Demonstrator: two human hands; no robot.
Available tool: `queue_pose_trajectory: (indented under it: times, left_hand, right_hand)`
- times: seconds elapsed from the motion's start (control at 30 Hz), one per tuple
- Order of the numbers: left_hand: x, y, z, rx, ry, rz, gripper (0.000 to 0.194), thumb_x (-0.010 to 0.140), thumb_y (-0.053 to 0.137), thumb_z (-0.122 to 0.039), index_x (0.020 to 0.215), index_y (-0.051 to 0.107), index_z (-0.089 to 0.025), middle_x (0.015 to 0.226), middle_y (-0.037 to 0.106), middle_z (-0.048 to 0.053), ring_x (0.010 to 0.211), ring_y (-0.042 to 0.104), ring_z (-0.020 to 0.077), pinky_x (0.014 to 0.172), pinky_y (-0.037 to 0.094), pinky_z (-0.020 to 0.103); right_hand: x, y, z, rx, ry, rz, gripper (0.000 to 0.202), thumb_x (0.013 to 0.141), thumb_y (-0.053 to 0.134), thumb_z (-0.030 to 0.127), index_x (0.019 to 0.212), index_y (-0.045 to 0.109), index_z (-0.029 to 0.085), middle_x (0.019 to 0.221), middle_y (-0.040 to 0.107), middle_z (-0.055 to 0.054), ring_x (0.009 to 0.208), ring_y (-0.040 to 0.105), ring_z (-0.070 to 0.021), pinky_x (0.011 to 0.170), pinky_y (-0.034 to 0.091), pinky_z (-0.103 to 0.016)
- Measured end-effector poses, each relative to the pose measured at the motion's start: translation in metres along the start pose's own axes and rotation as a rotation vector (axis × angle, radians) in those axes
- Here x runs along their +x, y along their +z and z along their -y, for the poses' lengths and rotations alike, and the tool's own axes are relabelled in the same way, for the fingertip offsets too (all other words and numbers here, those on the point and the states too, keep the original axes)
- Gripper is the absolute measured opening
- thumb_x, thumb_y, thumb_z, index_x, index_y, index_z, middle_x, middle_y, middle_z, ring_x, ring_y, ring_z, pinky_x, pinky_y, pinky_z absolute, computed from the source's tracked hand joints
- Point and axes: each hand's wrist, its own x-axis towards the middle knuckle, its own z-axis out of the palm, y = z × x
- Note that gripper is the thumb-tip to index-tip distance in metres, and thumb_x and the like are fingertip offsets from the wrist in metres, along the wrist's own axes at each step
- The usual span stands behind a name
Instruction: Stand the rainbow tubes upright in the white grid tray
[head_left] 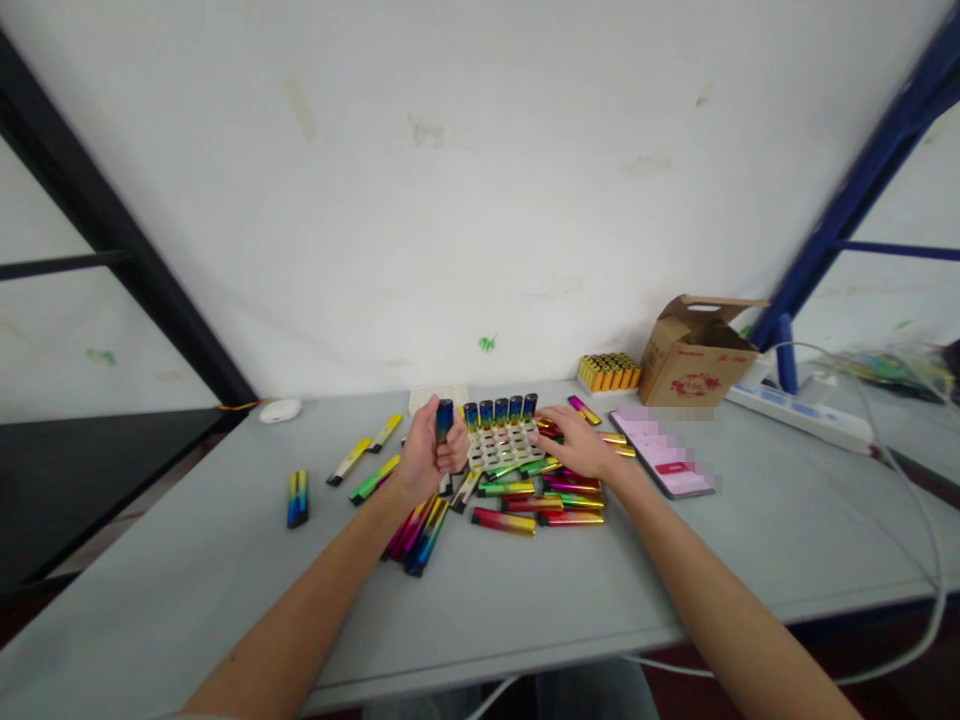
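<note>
My left hand (433, 450) is closed round an upright blue and gold cylinder (444, 420), just left of a white rack with round holes (501, 447). Several blue cylinders (501, 410) stand in a row along the rack's back edge. My right hand (574, 440) has its fingers apart and touches the rack's right side; it holds nothing that shows. Around and in front of the rack lie several shiny coloured cylinders, among them a red and gold one (504, 521) and a blue one (427, 538).
A pair of blue and yellow cylinders (298, 499) lies at the left. Behind on the right are a block of yellow cylinders (610, 373) and an open cardboard box (694, 360). A phone (664, 455), a power strip (806, 415) and a white mouse (280, 411) also lie there.
</note>
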Motion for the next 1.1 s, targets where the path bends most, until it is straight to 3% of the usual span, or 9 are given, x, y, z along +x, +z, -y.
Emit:
queue_pose_trajectory:
  times: [0.5,1.1]
  left_hand:
    - [0.0027,0.0056,0.0027,0.110,0.132,-0.215,0.041,0.079,0.047,-0.045,0.049,0.040,-0.018,0.040,0.021,-0.009,0.033,0.016,0.0040,0.032,0.017,0.014]
    - [0.0014,0.0049,0.0097,0.051,0.094,-0.102,0.041,0.079,0.050,-0.048,0.053,0.041,-0.018,0.043,0.021,-0.009,0.035,0.016,0.0036,0.034,0.018,0.014]
  right_hand:
    - [0.0016,0.0021,0.0000,0.011,-0.015,-0.057,0.040,0.090,0.049,0.049,0.109,0.061,0.016,0.107,0.064,-0.012,0.102,0.058,-0.0239,0.091,0.044,-0.039]
    - [0.0031,0.0018,-0.0004,0.031,-0.032,-0.062,0.036,0.097,0.036,0.039,0.104,0.063,0.017,0.105,0.066,-0.010,0.100,0.058,-0.0219,0.090,0.044,-0.038]
